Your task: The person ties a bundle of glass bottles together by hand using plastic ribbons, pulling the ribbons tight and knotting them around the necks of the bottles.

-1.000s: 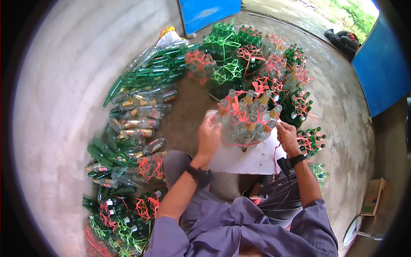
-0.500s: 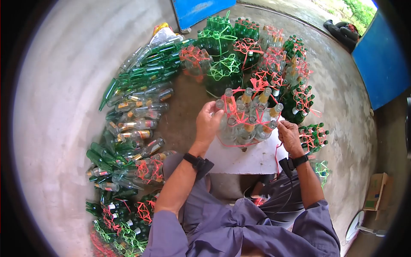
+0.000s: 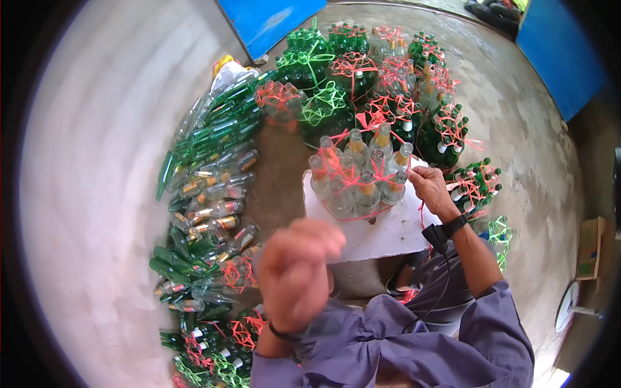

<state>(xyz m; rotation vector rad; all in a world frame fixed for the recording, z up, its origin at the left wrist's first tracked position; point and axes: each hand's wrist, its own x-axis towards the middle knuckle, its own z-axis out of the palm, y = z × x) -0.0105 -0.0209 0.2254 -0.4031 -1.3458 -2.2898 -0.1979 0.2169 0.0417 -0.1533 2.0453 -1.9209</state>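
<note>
A bundle of clear glass bottles [image 3: 367,199] stands upright on a white board [image 3: 394,234] in front of me. Red plastic string [image 3: 350,180] loops around and between the bottle necks, with another turn low around the outside. At the bundle's right side my right hand [image 3: 431,188] has thumb and fingers closed on the string, and a loose tail hangs below it. My left hand [image 3: 299,268] is raised off the bundle, close to the camera and in front of my shirt. Motion smears its fingers.
Tied bundles of green bottles [image 3: 302,64] and clear bottles stand beyond the board and along its right. Loose bottles [image 3: 220,211] lie piled on the floor to the left. Farther off are blue doors [image 3: 272,22], a cardboard box [image 3: 589,249] and a fan [image 3: 568,308].
My left hand has let go of the bundle's left side and pulled back toward me. My right hand stays at the string on the right. The view has shifted slightly.
</note>
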